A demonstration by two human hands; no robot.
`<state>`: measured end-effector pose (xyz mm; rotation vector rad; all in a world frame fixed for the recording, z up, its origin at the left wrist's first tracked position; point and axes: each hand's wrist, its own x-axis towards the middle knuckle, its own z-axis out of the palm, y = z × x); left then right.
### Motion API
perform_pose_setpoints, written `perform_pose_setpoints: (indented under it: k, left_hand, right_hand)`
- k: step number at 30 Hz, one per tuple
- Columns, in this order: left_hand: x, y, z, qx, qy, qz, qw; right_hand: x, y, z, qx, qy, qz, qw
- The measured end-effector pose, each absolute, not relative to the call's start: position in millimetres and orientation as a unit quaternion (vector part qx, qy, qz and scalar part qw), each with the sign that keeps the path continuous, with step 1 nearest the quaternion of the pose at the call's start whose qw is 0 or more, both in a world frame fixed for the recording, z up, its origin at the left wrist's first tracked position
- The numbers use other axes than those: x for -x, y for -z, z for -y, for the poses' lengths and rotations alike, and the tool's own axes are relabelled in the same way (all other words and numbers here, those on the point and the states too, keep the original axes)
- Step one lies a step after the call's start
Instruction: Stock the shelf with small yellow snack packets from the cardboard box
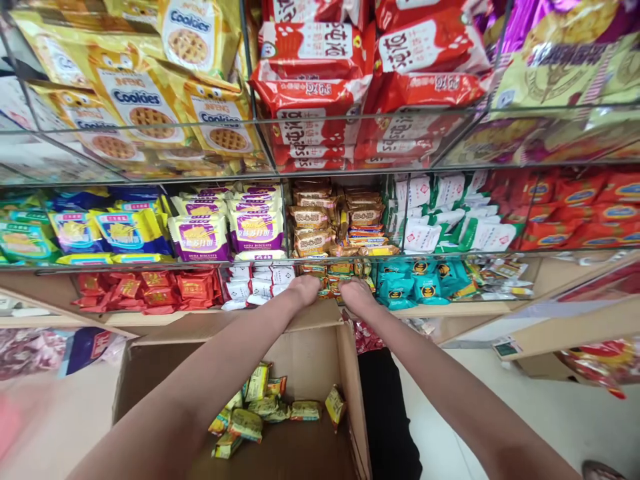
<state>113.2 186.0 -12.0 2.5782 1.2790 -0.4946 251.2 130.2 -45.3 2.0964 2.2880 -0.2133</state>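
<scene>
Both my arms reach forward into the lowest shelf compartment. My left hand (303,289) and my right hand (358,293) sit side by side, fingers curled down among small yellow and orange snack packets (340,269) in that compartment. What the fingers hold is hidden. Below my arms stands an open cardboard box (150,373) with several small yellow-green packets (265,403) lying on its bottom.
Wire-divided shelves are packed with goods: yellow cookie bags (140,100) and red bags (320,67) on top, purple biscuit packs (255,227), brown packs (320,220), white-green packs (450,213), teal packets (415,283), red packets (150,290). Pale floor (550,413) lies to the right.
</scene>
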Motion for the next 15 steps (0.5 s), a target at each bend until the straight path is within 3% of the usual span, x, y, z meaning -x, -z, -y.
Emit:
perform_pose_setpoints:
  k: [4,8,10,12,15]
  left_hand:
    - [-97.3,-8.5,-176.7,-0.886,0.137,-0.42,0.138]
    - [-37.1,-38.8,-152.2,-0.906,0.033,-0.376,0.192]
    - [2.4,-47.7,-139.6,-0.889,-0.012,-0.401,0.222]
    - [36.9,-48.5,-130.5,-0.869,-0.021,-0.44,0.226]
    - [65.8,-39.4,-123.0,-0.86,-0.016,-0.477,0.182]
  right_hand:
    - [-266.4,33.4,-113.0,-0.669,0.072,-0.74,-0.027]
    - [-263.7,4.5,-47.3,-0.692,0.083,-0.662,-0.277]
    - [-238.1,-4.0,-5.1,-0.655,0.133,-0.657,-0.35]
    - [-198.0,3.2,26.8,-0.58,0.244,-0.713,-0.309]
    - [-132.8,46.8,38.3,-0.512,0.363,-0.771,-0.113]
